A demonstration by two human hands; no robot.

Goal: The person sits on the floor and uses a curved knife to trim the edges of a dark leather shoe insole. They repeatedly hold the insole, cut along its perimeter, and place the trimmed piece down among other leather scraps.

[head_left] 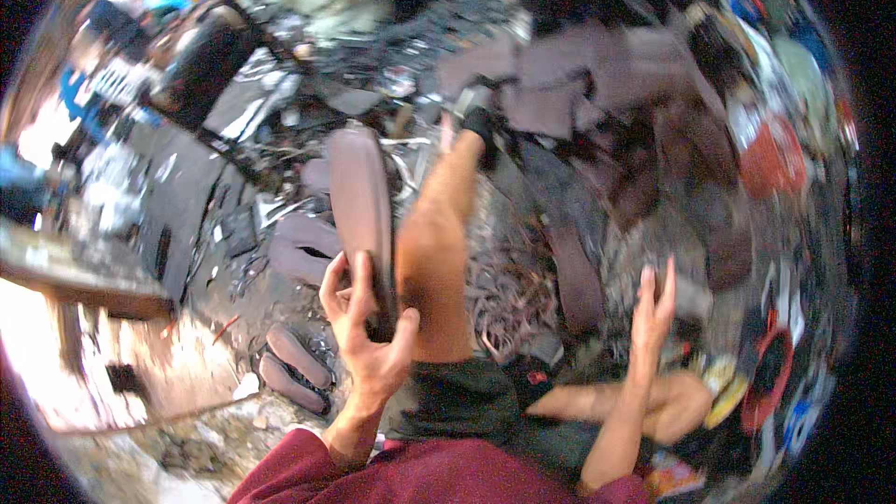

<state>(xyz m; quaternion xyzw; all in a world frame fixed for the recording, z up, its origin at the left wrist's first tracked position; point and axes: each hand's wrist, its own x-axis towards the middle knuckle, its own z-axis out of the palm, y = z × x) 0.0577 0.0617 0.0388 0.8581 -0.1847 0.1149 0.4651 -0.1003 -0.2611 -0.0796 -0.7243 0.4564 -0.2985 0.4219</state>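
Observation:
My left hand (364, 317) grips the lower end of a long brown shoe sole (357, 187). The sole stands tilted beside my bent leg, with its broad face showing and a dark edge along its right side. My fingers lie across that face, while the thumb reaches toward the knee. Over to the right, my right hand (653, 303) is raised with two fingers stretched out, and nothing shows in it. Brown sole pieces (303, 247) lie on the ground just left of the held sole. Closer to me rests a pair of smaller soles (297, 369).
Thin scrap strips (509, 303) are heaped right of my leg. Large brown sheets (597, 75) spread over the ground beyond. A red mesh piece (773, 159) lies at far right, and a wooden bench edge (84, 289) juts in at left. Much of the surrounding clutter is blurred.

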